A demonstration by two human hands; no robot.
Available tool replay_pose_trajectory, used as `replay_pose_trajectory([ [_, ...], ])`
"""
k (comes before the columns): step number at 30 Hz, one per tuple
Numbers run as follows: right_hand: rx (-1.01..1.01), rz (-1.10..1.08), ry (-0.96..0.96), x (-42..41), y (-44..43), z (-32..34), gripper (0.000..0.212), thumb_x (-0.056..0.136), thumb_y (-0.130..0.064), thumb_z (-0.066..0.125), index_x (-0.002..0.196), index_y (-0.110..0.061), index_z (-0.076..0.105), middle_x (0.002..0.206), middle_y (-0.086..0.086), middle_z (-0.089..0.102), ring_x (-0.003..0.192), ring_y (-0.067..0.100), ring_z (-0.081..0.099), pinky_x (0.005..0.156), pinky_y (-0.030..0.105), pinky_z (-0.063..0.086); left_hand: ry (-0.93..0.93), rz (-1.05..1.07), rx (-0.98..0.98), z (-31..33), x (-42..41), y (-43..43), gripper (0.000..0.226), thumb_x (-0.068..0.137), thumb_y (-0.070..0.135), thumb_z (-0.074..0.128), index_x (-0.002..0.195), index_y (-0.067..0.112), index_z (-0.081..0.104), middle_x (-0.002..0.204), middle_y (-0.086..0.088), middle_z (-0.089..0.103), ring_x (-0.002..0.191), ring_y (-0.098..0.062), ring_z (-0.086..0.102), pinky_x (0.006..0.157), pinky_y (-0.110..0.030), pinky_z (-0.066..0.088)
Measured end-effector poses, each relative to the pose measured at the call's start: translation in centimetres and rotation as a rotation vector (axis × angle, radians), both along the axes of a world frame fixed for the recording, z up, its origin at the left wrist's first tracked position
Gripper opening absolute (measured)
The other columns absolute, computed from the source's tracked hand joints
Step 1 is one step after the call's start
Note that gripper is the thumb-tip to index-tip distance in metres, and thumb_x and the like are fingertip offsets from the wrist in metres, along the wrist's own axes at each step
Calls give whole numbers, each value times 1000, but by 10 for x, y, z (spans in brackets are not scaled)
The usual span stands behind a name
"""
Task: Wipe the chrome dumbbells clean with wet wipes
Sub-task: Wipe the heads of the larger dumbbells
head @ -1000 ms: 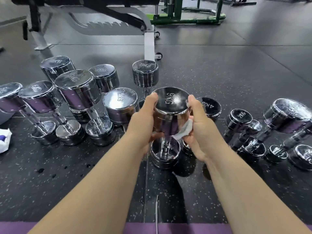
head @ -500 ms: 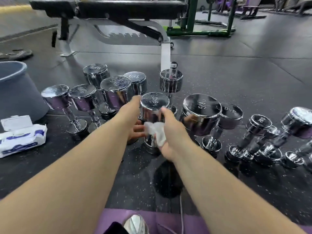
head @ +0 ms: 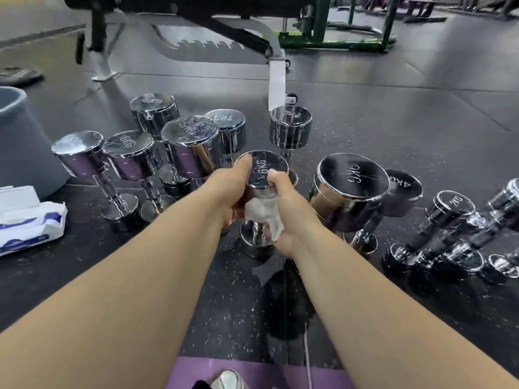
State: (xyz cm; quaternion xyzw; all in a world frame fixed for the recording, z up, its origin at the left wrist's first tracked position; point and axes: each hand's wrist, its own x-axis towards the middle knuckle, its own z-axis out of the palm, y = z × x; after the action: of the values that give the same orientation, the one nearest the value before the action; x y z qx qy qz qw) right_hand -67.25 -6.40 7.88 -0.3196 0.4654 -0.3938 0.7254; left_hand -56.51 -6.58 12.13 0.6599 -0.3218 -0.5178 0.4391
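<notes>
Chrome is gleaming across a gym floor [head: 393, 130] in the head view, where a person is cleaning a dumbbell [head: 264, 168] stamped 6KG, standing on end on the black rubber between the two forearms. The left hand [head: 229, 192] is curling round the side of the upper head, thumb lying on its flat top. The right hand [head: 289, 211] is clutching a white wet wipe [head: 259, 213] and pressing it against the underside of that head, near the handle. The weight is likely handling as a heavy, rigid piece, slick where damp and ready to topple on its small base, so the upper head or the handle is offering the surest hold. Its polished face is looking mirror-bright, with faint scuffs around the numerals. A 9KG dumbbell [head: 352, 186] is leaning just to the right, and a pack of wipes [head: 28, 223] is lying at the left edge.
</notes>
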Motion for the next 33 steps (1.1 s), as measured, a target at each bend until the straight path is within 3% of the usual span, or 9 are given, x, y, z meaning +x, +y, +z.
replay_pose_trajectory([
  [6,21,11,-36,-20,42,15,61,93,-48,55,129,0,60,115,20,70,99,31,67,102,45,47,2,-176,74,17,-7,37,51,94,54,54,98,4,60,85,-12,65,87,-33,68,92,-42,49],
  [11,75,-33,-39,-39,60,25,38,92,-47,58,95,-10,66,94,10,73,84,25,67,91,38,53,-60,-258,37,15,-15,65,51,95,55,52,110,6,58,85,-8,66,86,-27,63,105,-47,44],
  [14,95,35,-73,-49,61,18,30,93,-42,58,97,-14,66,88,4,69,70,18,63,68,29,47,34,-201,84,16,-30,67,42,98,49,50,104,8,60,76,-6,70,65,-20,67,73,-29,57],
  [19,46,165,-87,-49,76,7,44,81,-51,62,105,-15,64,126,17,64,104,29,61,103,36,42,97,-28,14,-5,-36,96,34,97,46,51,94,15,64,79,-4,69,59,-16,63,58,-22,48],
  [20,52,189,-95,-51,83,7,48,78,-54,64,103,-13,64,124,23,62,97,33,65,102,38,44,99,4,19,-8,-36,105,34,96,48,52,89,18,65,76,-1,70,57,-14,62,58,-21,46],
  [22,63,221,-101,-60,95,5,51,72,-57,67,95,-11,64,99,21,59,61,24,53,73,25,47,75,-28,44,-11,-39,119,35,92,52,53,94,20,66,83,-1,73,67,-16,64,66,-25,46],
  [26,97,194,-34,-84,123,11,40,86,-57,56,78,-18,60,75,6,54,42,13,40,35,17,33,-15,-169,38,-3,-50,141,47,89,59,55,107,17,68,93,-6,72,77,-21,66,78,-31,51],
  [30,165,137,-32,-114,147,33,40,78,-56,64,91,-19,57,74,4,51,41,15,47,36,18,38,-71,-214,75,10,-81,155,58,83,69,53,94,13,67,82,-8,66,66,-23,61,64,-26,53],
  [33,208,34,23,-132,149,39,33,80,-52,64,79,-18,61,67,3,52,40,13,42,38,17,34,-37,-250,79,12,-103,156,51,90,62,51,80,13,61,60,-2,63,43,-14,57,48,-19,47],
])
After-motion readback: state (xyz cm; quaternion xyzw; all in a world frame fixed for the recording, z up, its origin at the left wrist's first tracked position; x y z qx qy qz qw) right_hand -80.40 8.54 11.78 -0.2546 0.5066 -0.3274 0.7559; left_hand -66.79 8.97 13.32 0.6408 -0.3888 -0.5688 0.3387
